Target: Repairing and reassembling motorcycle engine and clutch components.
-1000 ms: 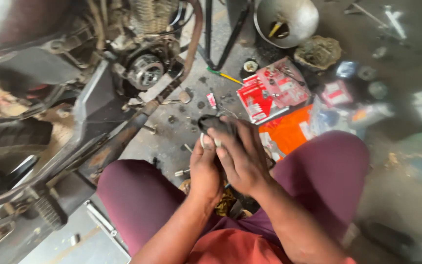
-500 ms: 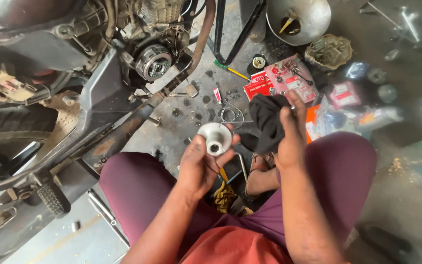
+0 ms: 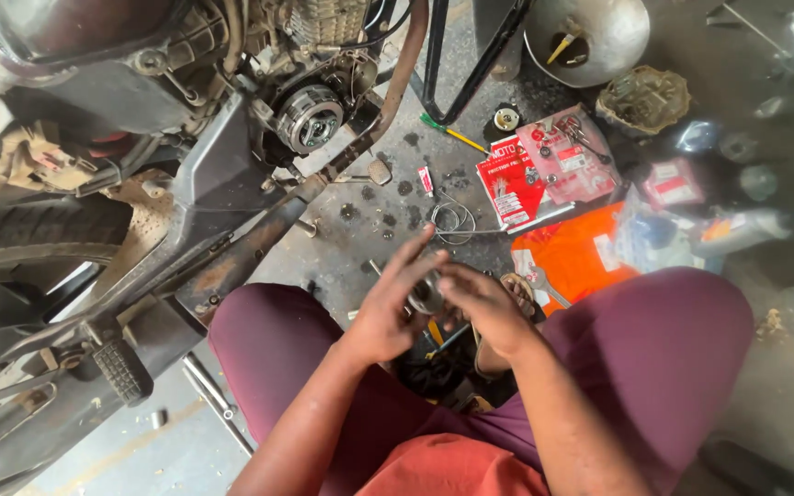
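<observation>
A stained concrete workshop floor (image 3: 369, 239) is carrying everything here — a motorcycle is standing along its left edge with the round clutch assembly (image 3: 310, 118) exposed in the open engine, and red parts boxes (image 3: 544, 170), an orange packet (image 3: 567, 253) and a metal bowl (image 3: 590, 32) are lying toward the far right corner. The person is sitting on the floor in maroon trousers, knees apart, and is bringing both hands together above the gap between them. The left hand (image 3: 388, 308) is spreading its fingers upward while its palm is cupping a small round metal part (image 3: 426, 296); the right hand (image 3: 478, 308) is closing its fingertips on the same piece from the other side. The part is mostly hidden between the hands. It is looking like solid machined metal — probably stiff, fairly heavy and greasy, so gripping its rim seems safest
</observation>
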